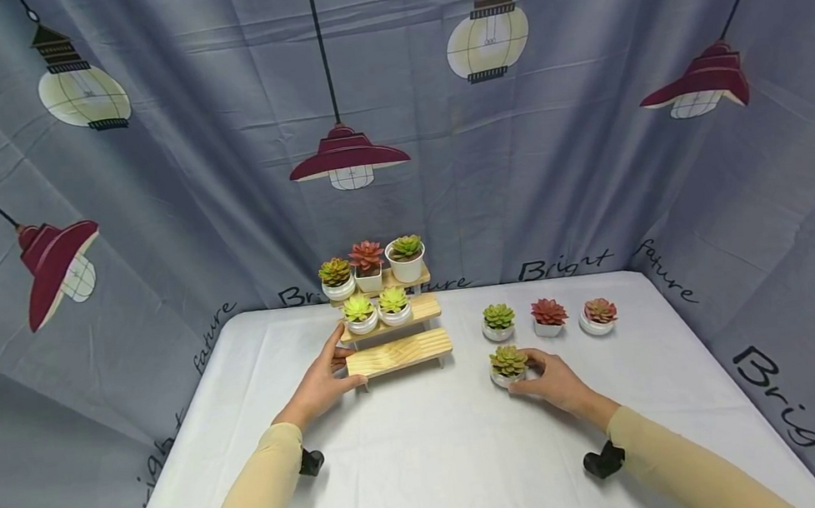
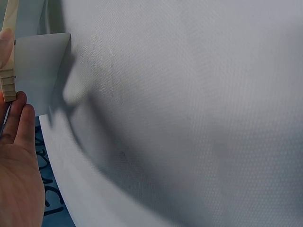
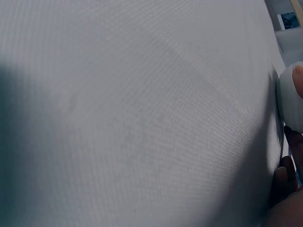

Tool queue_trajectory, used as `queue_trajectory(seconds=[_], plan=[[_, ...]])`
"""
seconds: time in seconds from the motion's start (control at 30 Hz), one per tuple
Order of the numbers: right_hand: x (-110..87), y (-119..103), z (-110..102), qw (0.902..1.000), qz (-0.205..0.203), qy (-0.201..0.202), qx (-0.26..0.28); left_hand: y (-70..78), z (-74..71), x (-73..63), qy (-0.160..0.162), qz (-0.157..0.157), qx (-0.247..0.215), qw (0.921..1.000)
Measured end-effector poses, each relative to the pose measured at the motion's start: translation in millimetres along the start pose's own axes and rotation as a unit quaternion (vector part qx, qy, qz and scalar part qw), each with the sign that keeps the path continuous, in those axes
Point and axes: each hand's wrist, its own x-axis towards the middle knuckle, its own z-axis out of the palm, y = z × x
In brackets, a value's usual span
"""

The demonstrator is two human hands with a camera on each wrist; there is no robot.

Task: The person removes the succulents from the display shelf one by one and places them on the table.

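A three-step wooden display stand (image 1: 400, 354) stands at the back of the table, left of centre. My left hand (image 1: 322, 388) holds its left end, thumb at the lowest step and fingers behind; in the left wrist view the fingertips (image 2: 20, 96) meet the end of a wooden board (image 2: 8, 85). On the white table to the right, my right hand (image 1: 560, 383) grips a green potted succulent (image 1: 508, 360) by its round white pot, thumb in front and fingers at the far side. The right wrist view catches only part of that pot (image 3: 289, 101) at its edge.
On the top step are a yellow-green succulent (image 1: 336, 272), a red one (image 1: 366, 257) and a green one (image 1: 405, 248). Two bright green succulents (image 1: 359, 310) occupy the middle step. Behind the right hand stand a green (image 1: 498, 317), a red (image 1: 548, 313) and a pinkish succulent (image 1: 599, 313).
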Motion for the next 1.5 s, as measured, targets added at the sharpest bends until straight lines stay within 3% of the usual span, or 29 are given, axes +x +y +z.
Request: queue_trajectory(seconds=[0.5, 0.7, 1.5], plan=[[-4.5, -3, -17, 0.9977, -0.031, -0.058, -0.019, 0.1, -0.6, 0.5, -0.003, -0.001, 0.002, 1.0000], [-7.4, -2, -26, 0.9968, -0.045, -0.059, -0.029, -0.7, -0.8, 1.1, 0.001, 0.006, 0.008, 1.0000], [-18.2, -15, -51, 0.9919, -0.119, 0.042, 0.005, 1.0, 0.5, -0.3, -0.003, 0.003, 0.010, 0.9999]])
